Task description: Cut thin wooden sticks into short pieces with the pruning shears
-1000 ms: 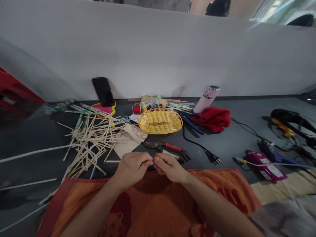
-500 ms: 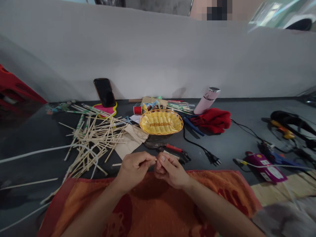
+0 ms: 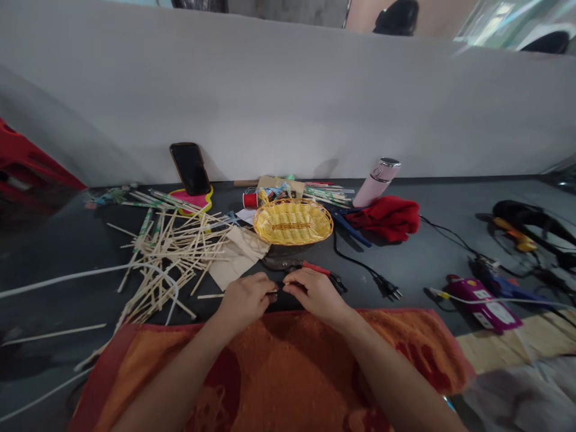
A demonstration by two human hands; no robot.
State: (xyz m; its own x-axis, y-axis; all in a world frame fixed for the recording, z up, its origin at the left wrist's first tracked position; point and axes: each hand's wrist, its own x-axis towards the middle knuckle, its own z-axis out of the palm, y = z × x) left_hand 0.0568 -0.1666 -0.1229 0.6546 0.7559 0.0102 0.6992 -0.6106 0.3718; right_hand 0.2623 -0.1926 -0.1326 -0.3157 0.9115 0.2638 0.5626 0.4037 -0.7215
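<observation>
My left hand (image 3: 247, 297) is closed around a thin pale wooden stick (image 3: 210, 296). One length of it sticks out to the left of the hand, and a small pale tip shows at the fingertips. Just to the right, my right hand (image 3: 317, 294) is pinched, its fingers pressed together; a tiny pale bit seems to show there, too small to name. A narrow gap separates the two hands. Behind them lie red-handled pruning shears (image 3: 315, 267), partly hidden by my right hand. A yellow woven basket (image 3: 294, 223) sits beyond the shears.
A pile of thin sticks (image 3: 180, 246) spreads at left beside brown paper (image 3: 234, 264). A phone (image 3: 190, 168) leans on the wall. At right are a pink flask (image 3: 377, 183), red cloth (image 3: 389, 219), a plug (image 3: 390, 289) and a purple box (image 3: 486, 305). An orange towel (image 3: 288, 372) lies in front.
My hands have drawn slightly apart from their touching position and turned with their backs upward. The stick's left end now shows a little farther left. Other things stay in place.
</observation>
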